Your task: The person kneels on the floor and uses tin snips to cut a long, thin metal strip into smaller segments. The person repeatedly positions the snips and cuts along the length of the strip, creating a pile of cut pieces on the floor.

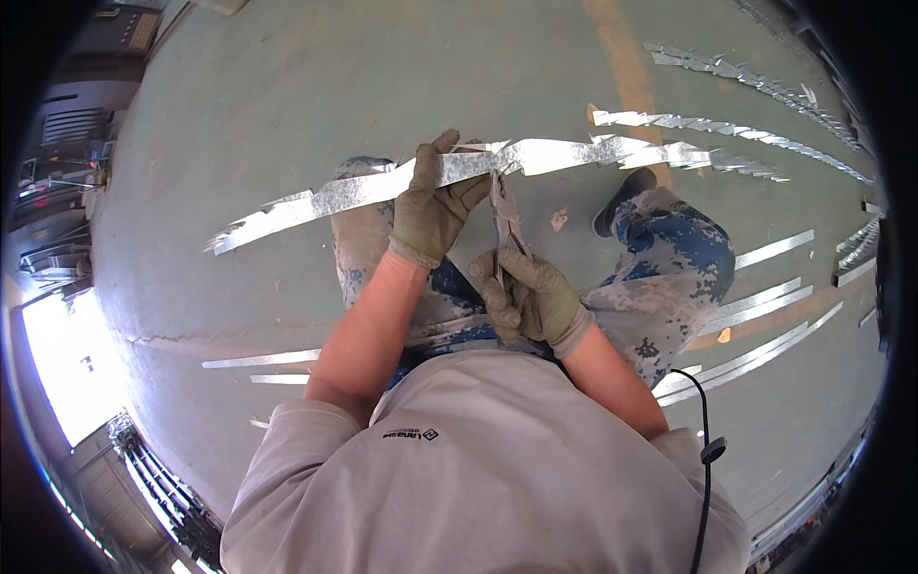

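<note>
A long, shiny sheet-metal strip [354, 189] with jagged, notched ends runs crosswise in front of me, over my knees. My left hand [427, 206], in a dirty olive work glove, is closed around the strip, thumb on top. My right hand [531, 297], gloved too, grips the handles of metal snips [504, 212]. The snips point away from me, and their jaws meet the strip's near edge just right of my left hand. Whether the blades are closed on the metal is too small to tell.
Notched metal strips [727, 124] lie on the green floor [258, 86] at the far right. Plain flat strips [760, 311] rest near my right leg, and others [258, 361] beside my left elbow. My boot [622, 201] stands beyond the right knee. A black cable [706, 411] hangs at my right side.
</note>
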Motion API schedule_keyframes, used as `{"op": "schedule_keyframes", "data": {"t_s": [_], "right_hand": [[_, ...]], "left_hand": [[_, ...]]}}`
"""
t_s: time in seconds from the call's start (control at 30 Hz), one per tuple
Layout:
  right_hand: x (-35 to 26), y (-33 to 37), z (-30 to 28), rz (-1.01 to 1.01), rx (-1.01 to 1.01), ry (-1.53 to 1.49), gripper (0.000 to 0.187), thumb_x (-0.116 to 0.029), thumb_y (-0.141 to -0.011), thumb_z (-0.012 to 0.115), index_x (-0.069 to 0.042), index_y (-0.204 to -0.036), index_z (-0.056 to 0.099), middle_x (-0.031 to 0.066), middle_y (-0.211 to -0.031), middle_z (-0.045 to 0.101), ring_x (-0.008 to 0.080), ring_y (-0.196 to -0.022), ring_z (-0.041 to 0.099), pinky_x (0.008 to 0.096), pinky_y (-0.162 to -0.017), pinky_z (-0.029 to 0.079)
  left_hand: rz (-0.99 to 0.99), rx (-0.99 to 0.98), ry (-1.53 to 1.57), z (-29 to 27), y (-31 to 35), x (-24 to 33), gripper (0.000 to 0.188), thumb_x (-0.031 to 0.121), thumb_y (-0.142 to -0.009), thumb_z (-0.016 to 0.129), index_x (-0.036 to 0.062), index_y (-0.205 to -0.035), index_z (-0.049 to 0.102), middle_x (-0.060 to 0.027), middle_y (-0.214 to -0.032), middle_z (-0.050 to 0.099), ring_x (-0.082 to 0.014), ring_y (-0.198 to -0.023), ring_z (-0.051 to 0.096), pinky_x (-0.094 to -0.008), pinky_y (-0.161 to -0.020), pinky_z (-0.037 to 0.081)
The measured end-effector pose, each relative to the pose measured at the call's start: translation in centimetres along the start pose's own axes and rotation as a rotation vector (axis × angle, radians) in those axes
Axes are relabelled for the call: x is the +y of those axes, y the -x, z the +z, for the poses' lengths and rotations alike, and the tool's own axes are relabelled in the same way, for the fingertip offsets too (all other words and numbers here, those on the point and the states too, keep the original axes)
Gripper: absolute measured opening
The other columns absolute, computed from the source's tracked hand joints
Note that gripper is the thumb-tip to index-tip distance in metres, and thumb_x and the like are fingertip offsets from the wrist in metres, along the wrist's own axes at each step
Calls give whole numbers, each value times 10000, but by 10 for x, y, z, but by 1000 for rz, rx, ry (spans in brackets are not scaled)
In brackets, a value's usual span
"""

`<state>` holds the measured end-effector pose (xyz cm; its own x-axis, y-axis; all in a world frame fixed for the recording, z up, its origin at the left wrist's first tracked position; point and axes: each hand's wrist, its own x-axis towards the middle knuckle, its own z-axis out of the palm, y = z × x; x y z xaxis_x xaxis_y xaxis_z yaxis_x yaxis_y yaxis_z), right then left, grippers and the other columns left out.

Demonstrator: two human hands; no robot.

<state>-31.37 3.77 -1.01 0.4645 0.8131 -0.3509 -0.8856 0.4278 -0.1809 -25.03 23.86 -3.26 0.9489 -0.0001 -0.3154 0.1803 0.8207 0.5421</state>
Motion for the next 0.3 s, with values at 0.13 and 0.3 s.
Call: {"op": "schedule_keyframes", "data": {"t_s": [0.13, 0.3], "right_hand": [[-5, 6, 10, -32, 61, 75, 417, -421, -1055, 580, -33, -1185, 665, 32, -772, 639, 132, -521, 529, 305, -436, 398], [-12, 9, 24, -29, 175, 252, 473, -438, -1030, 616, -15, -1238, 658, 56, -751, 636, 144, -491, 519, 313, -398, 378]], "left_hand": [[18, 39, 16, 3, 5, -1, 475, 402, -1074, 561, 77, -1419, 532, -147, -1313, 665, -337, -1210, 664, -493, -1035, 566], [49, -54, 176, 21, -13, -24, 545, 433, -1062, 570, 81, -1470, 484, -153, -1338, 646, -377, -1292, 599, -521, -1089, 513]]}}
